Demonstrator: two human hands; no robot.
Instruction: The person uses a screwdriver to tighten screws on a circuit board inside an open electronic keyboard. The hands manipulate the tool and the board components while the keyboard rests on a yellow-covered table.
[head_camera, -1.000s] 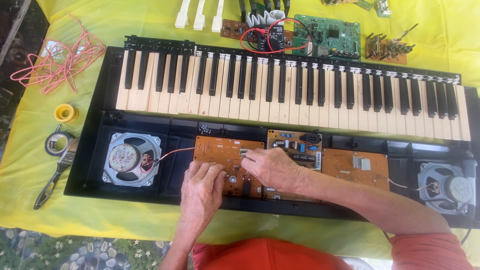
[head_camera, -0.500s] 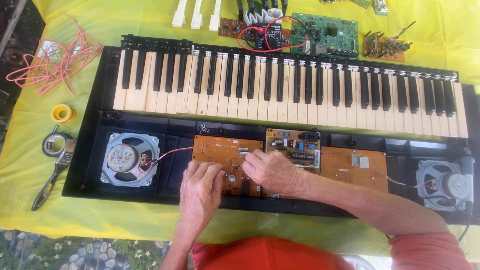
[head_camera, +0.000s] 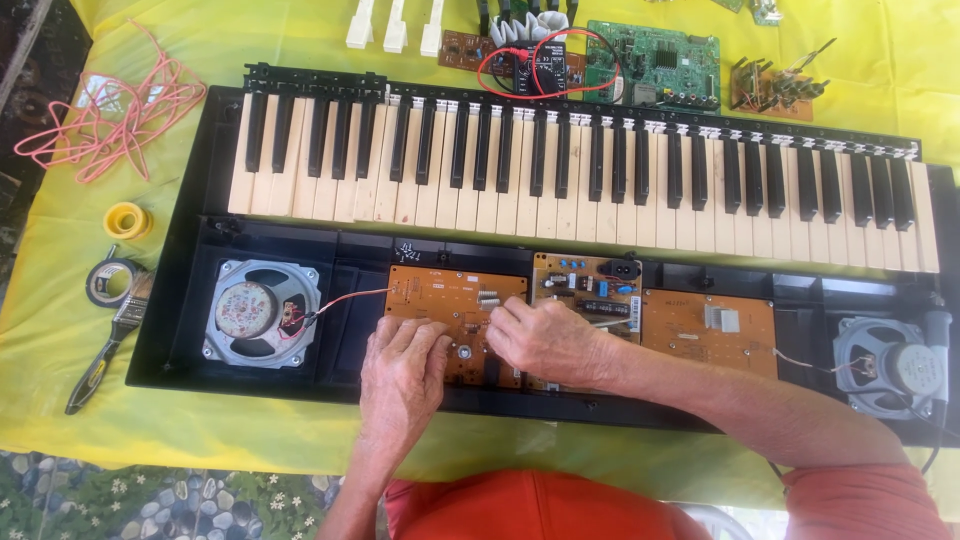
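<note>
An opened black keyboard case (head_camera: 180, 300) lies on a yellow cloth, its row of keys (head_camera: 580, 180) at the far side. Inside the near half sit brown circuit boards. My left hand (head_camera: 402, 368) rests flat on the near part of the left brown circuit board (head_camera: 440, 295), fingers together. My right hand (head_camera: 545, 340) lies beside it, fingertips pinched at the board's right edge near a small component; what they pinch is too small to tell. A middle board (head_camera: 590, 285) and a right board (head_camera: 710, 330) lie further right.
Round speakers sit at the case's left end (head_camera: 262, 312) and right end (head_camera: 890, 365). Pink wire (head_camera: 110, 115), yellow tape roll (head_camera: 128, 218), black tape roll (head_camera: 112, 282) and a brush (head_camera: 105, 345) lie at left. Loose white keys (head_camera: 395, 25) and a green board (head_camera: 650, 62) lie behind.
The view has shifted slightly. Both hands stay on the left brown board with only small finger movement.
</note>
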